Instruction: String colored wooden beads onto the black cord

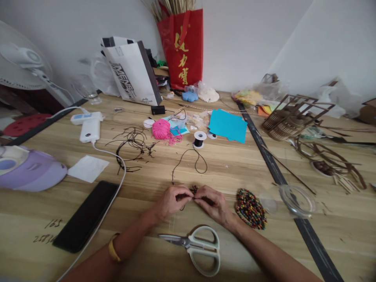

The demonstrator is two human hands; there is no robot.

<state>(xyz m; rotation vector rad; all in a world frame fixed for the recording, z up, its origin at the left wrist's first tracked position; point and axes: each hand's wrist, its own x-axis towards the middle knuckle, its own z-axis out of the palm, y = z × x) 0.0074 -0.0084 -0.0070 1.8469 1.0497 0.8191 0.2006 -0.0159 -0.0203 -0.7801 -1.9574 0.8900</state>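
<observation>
Both hands meet at the near middle of the table point(264, 164). The left hand point(172, 201) and right hand point(212, 203) pinch a black cord point(188, 156) with beads point(194, 190) between their fingertips. The cord runs away to the spool point(199, 139); the bead pile point(251, 208) sits just right of the right hand.

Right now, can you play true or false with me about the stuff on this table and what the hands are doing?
1. Both hands, left hand and right hand, pinch the black cord together near some beads. True.
2. The scissors are held in the right hand. False: they lie on the table, in front of the hands.
3. The pile of colourful beads sits to the right of the right hand. True.
4. The ball of yarn is green. False: it is pink.
5. The black phone lies left of the left hand. True.
</observation>
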